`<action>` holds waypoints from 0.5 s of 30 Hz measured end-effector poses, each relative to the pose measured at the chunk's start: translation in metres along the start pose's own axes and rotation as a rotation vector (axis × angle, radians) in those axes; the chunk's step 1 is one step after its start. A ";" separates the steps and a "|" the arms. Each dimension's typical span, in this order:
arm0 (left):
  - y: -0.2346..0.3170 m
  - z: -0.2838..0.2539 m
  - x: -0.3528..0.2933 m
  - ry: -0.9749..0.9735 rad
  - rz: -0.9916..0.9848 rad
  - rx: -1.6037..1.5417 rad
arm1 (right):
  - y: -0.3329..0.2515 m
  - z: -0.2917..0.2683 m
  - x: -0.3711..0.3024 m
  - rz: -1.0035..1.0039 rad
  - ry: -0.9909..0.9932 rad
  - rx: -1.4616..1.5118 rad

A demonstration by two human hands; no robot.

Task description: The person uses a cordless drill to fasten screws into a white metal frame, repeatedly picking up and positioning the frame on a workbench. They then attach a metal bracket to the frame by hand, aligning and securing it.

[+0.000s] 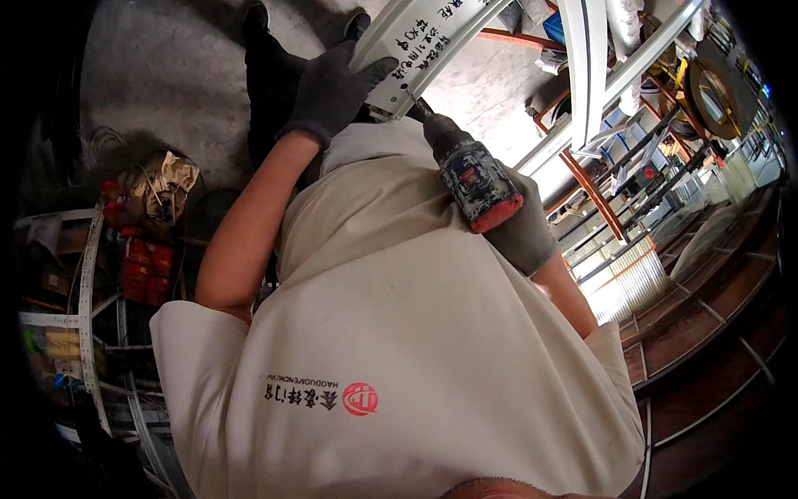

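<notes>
My left hand (328, 96), in a dark work glove, grips the edge of a long white metal profile (465, 37), its thumb lying across the face. Dark handwriting covers part of that face. In my right hand (525, 220), also gloved, is a worn cordless drill (474, 179) with a dark body and a red rear end. The drill hides most of my right fingers. Its thin bit (421, 106) points at the profile's near end, beside a small dark hole (405, 86). I cannot tell whether the tip touches the metal.
More white profiles (584, 75) stretch across the upper right, near an orange steel bar (594, 195) and a large round ring (713, 98). On the left stands a metal rack (86, 291) with red boxes (147, 270) and crumpled brown paper (172, 185). Concrete floor (166, 75) lies beyond.
</notes>
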State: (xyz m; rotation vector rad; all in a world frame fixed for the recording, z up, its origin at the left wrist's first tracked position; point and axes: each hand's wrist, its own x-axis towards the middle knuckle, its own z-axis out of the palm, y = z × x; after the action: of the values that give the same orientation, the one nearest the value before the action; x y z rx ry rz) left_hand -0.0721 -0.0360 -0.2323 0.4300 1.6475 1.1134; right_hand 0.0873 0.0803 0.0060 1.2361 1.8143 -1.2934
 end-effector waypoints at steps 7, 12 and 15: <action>-0.008 0.003 0.002 0.015 0.011 0.029 | 0.006 -0.003 0.010 -0.022 -0.004 -0.074; -0.004 0.000 0.001 0.001 -0.005 0.025 | 0.002 -0.003 0.011 0.001 -0.006 -0.077; -0.007 0.001 0.001 0.008 0.021 0.010 | 0.005 -0.003 0.013 0.005 -0.017 -0.116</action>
State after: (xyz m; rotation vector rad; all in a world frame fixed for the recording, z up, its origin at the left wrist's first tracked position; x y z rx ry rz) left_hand -0.0694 -0.0382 -0.2389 0.4507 1.6591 1.1243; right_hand 0.0867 0.0879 -0.0056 1.1625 1.8453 -1.1751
